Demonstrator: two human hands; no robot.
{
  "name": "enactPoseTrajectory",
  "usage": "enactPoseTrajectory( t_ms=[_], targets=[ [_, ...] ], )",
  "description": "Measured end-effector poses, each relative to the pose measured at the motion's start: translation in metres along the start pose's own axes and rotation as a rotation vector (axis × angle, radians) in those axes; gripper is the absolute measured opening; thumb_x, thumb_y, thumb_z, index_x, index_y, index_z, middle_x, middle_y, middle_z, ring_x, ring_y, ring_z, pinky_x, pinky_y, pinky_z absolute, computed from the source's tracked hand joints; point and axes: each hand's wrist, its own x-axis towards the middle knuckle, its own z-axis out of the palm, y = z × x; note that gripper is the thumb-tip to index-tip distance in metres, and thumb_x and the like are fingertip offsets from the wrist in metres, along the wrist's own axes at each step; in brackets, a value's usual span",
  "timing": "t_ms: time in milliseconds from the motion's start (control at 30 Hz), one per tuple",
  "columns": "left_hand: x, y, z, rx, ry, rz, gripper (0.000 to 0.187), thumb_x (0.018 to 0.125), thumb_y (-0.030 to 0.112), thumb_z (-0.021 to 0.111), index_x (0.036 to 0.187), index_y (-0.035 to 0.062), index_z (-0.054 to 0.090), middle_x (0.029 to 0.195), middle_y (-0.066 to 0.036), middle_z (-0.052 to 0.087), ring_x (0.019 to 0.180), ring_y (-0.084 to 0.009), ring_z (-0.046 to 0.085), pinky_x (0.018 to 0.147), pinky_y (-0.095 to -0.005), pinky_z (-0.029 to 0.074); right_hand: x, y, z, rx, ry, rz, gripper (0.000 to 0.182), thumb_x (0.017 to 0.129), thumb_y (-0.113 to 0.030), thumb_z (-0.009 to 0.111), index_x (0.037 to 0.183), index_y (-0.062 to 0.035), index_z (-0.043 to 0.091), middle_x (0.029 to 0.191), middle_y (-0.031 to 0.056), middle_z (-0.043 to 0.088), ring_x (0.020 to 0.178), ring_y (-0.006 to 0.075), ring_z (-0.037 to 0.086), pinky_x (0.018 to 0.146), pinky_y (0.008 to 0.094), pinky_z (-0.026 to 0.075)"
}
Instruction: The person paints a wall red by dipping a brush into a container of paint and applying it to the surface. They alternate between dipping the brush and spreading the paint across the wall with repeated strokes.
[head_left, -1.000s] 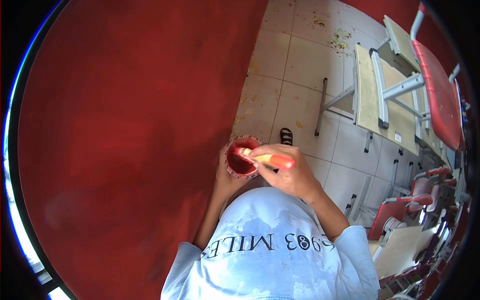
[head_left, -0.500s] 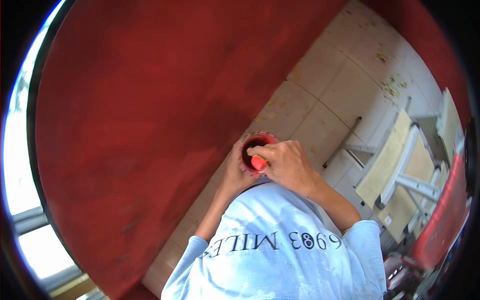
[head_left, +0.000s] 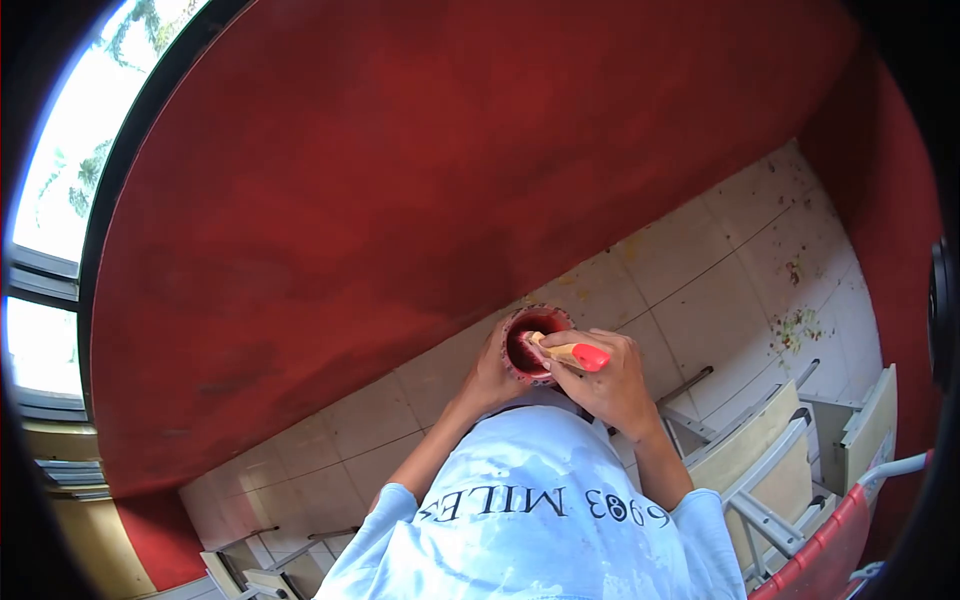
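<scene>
My left hand grips a small round cup of red paint from its left side, in front of my chest. My right hand holds a paintbrush with a wooden shaft and an orange-red handle end. The brush's bristle end dips into the cup's red paint, and the handle points to the right. Both hands are close together above my pale printed shirt.
A red-painted wall fills the upper frame, with a window at the left. Below lies a paint-speckled tiled floor. Overturned wooden desks and a red chair stand at the lower right, more furniture at the lower left.
My view has swung, bringing the window into sight at the left and the desks lower. The brush, sunk deeper into the cup before, now lies more level with its handle showing.
</scene>
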Motion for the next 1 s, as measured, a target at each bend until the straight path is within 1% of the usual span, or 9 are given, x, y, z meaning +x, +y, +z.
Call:
enactPoseTrajectory(
  t_ms=[100,200,300,400,433,533,700,833,1000],
  targets=[
    [0.004,-0.002,0.005,-0.027,-0.027,-0.028,0.076,0.06,0.016,0.08,0.121,0.0051,0.036,0.118,-0.01,0.048,0.108,-0.0195,0.049,0.091,-0.0336,0.041,-0.004,0.013,-0.003,0.092,0.08,0.08,0.017,0.07,-0.011,0.066,0.087,-0.0087,0.064,0.068,0.0085,0.062,0.059,0.0232,0.059,0.054,0.0318,0.046],
    [0.016,0.003,0.012,-0.101,-0.051,0.024,0.077,0.06,0.017,0.08,0.121,0.0048,0.035,0.118,-0.011,0.048,0.109,-0.019,0.049,0.091,-0.0333,0.04,-0.008,0.024,0.0,0.267,0.197,0.186,0.015,0.071,-0.008,0.066,0.086,-0.0054,0.064,0.069,0.0062,0.064,0.059,0.0138,0.059,0.054,0.0266,0.046],
    [0.019,0.015,0.011,0.001,-0.062,-0.018,0.078,0.06,0.019,0.081,0.121,0.0042,0.034,0.117,-0.011,0.049,0.107,-0.0196,0.05,0.09,-0.0335,0.042,-0.011,0.027,-0.006,0.351,0.202,0.317,0.015,0.073,-0.007,0.066,0.086,-0.0014,0.063,0.075,0.0042,0.064,0.065,0.0078,0.058,0.057,0.0234,0.046],
    [0.024,0.008,0.016,0.08,-0.063,-0.002,0.078,0.06,0.021,0.081,0.12,0.0031,0.035,0.117,-0.011,0.05,0.105,-0.0202,0.051,0.088,-0.0334,0.043,-0.013,0.042,-0.004,0.508,0.318,0.36,0.018,0.073,-0.005,0.066,0.089,0.0014,0.06,0.081,0.0052,0.063,0.069,0.0078,0.058,0.059,0.0223,0.047],
    [0.025,0.002,0.019,0.112,-0.058,0.021,0.078,0.06,0.021,0.081,0.12,0.0029,0.035,0.116,-0.012,0.05,0.105,-0.0201,0.051,0.088,-0.0333,0.043,-0.015,0.05,-0.003,0.641,0.332,0.391,0.022,0.075,-0.006,0.064,0.094,0.0021,0.057,0.084,0.0072,0.062,0.068,0.0089,0.058,0.055,0.0203,0.046],
    [0.027,-0.012,0.024,0.113,-0.036,0.022,0.077,0.06,0.022,0.081,0.119,0.0021,0.036,0.116,-0.012,0.05,0.104,-0.0196,0.052,0.087,-0.033,0.043,-0.018,0.063,-0.006,0.722,0.378,0.561,0.024,0.076,-0.005,0.063,0.098,0.0014,0.055,0.083,0.007,0.062,0.067,0.0085,0.058,0.05,0.0189,0.046],
    [0.032,-0.014,0.03,0.07,-0.044,-0.004,0.078,0.058,0.024,0.082,0.119,0.001,0.037,0.113,-0.013,0.051,0.102,-0.0197,0.053,0.086,-0.033,0.044,-0.022,0.07,-0.003,0.854,0.467,0.616,0.024,0.077,-0.005,0.061,0.099,0.0002,0.054,0.084,0.0076,0.061,0.068,0.0101,0.059,0.045,0.0194,0.047],
    [0.033,-0.006,0.03,0.168,-0.043,-0.091,0.078,0.059,0.026,0.081,0.119,0.0015,0.038,0.113,-0.013,0.051,0.104,-0.0204,0.053,0.087,-0.0331,0.044,-0.026,0.08,0.001,1.023,0.485,0.667,0.027,0.079,-0.007,0.06,0.104,-0.0017,0.05,0.09,0.0083,0.06,0.072,0.012,0.06,0.046,0.0215,0.05],
    [0.043,-0.023,0.033,0.142,-0.046,-0.031,0.074,0.06,0.025,0.08,0.118,0.0014,0.04,0.113,-0.012,0.051,0.103,-0.0203,0.053,0.087,-0.0335,0.044,-0.028,0.098,0.005,1.224,0.494,0.728,0.027,0.081,-0.012,0.057,0.106,-0.0068,0.047,0.092,0.006,0.06,0.071,0.0135,0.06,0.052,0.0261,0.049]
  ],
)
